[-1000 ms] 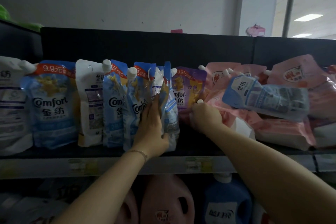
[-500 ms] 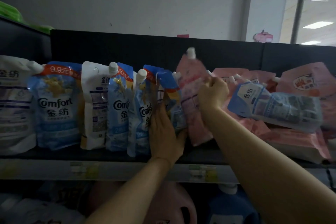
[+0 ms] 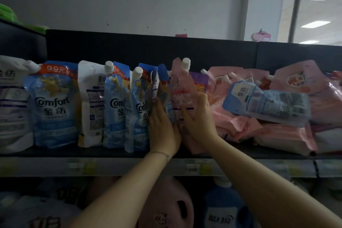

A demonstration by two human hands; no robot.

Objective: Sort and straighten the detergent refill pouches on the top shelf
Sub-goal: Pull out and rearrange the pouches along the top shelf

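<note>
Several blue Comfort refill pouches (image 3: 53,103) stand upright in a row on the left of the top shelf (image 3: 111,153). My left hand (image 3: 162,131) presses flat against the rightmost blue pouches (image 3: 140,109). A pink pouch (image 3: 182,90) with a white cap stands upright just right of them, and my right hand (image 3: 199,122) grips its right side. Behind it a purple pouch (image 3: 199,81) shows partly. To the right pink pouches (image 3: 238,126) lie in a heap, with a blue pouch (image 3: 266,103) lying sideways on top.
A white pouch (image 3: 11,105) stands at the far left. Price labels run along the shelf's front rail (image 3: 240,167). Pink (image 3: 166,207) and blue (image 3: 224,209) detergent jugs sit on the lower shelf. A dark back panel (image 3: 148,46) closes the shelf behind.
My right hand took the pink pouch out of the heap, raised it, and now holds it upright next to the blue row. My left hand stayed against the blue pouches.
</note>
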